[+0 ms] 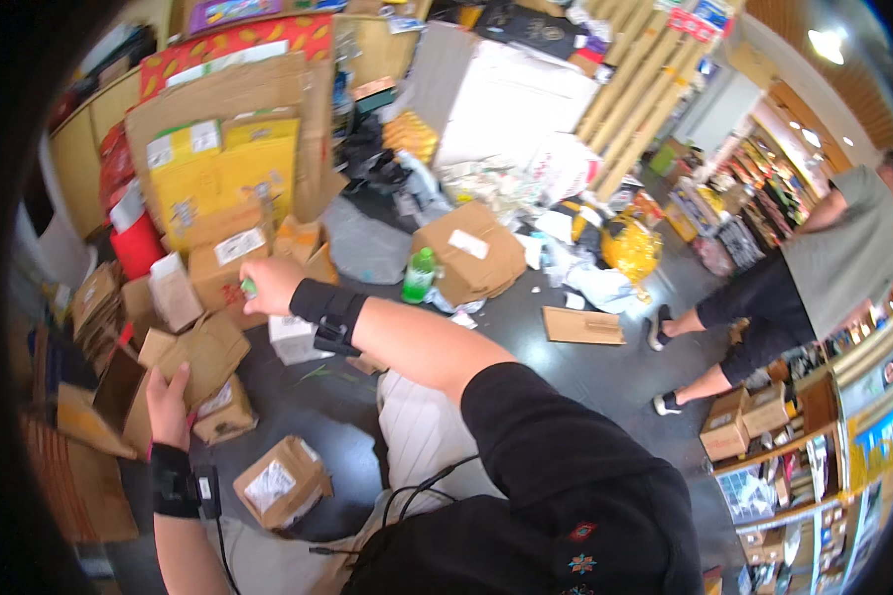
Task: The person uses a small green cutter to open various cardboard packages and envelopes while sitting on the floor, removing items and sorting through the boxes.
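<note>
My left hand grips the edge of an opened brown cardboard box at the left, thumb towards me and most of the fingers hidden. My right hand reaches across above the boxes, closed around a small green object. Only its end shows, so its kind is unclear. Under the right wrist stands a white box. A taped carton with a label sits just beyond the left hand. Nearer to me, another small labelled carton rests on the dark floor.
A green-capped plastic bottle stands by flattened cardboard. Yellow boxes lean at the back left. Plastic bags and packaging litter the floor. Another person stands at the right, near shelves. A cable crosses my lap.
</note>
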A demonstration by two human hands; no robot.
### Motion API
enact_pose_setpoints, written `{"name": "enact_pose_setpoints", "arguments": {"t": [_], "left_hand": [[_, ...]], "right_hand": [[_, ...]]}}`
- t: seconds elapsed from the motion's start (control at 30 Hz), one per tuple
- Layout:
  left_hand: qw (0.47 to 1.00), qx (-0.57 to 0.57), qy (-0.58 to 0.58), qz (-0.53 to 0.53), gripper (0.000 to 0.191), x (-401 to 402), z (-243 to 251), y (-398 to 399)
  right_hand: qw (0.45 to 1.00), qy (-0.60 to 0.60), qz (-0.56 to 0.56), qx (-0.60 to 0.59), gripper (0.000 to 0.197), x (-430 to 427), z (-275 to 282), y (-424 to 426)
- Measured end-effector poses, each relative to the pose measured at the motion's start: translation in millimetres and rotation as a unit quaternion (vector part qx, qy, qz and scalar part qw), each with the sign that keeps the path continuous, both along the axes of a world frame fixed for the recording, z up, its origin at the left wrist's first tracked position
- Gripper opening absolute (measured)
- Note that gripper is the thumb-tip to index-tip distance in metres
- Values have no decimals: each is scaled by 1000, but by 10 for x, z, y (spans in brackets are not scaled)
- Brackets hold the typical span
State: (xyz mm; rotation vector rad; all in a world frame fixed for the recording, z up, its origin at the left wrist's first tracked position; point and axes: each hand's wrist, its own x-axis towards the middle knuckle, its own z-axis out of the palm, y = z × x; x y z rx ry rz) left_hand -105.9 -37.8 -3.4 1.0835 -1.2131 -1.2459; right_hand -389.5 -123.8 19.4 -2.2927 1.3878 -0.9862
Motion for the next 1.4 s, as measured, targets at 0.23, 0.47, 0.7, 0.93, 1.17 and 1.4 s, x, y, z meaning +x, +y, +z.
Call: {"name": "enact_pose_setpoints", "arguments": {"t": [0.23,0.47,0.7,0.93,1.17,1.4], "left_hand": [[994,-6,105,2,32,113,584,353],[987,10,159,3,33,289,678,596],[999,-4,21,-38,27,394,730,634],[946,-4,262,-194,69,318,524,430],[956,54,288,-11,40,242,597,73],[978,69,194,-16,40,153,513,17]], "right_hand": [[956,-156,188,160,33,397,249,71],[946,-197,141,213,53,769,431,375],[904,-222,213,298,61,850,341,314],[993,-88,74,13,66,479,277,125],[994,-58,92,-10,42,288,438,100],[940,-206,205,180,62,132,369,-33]]}}
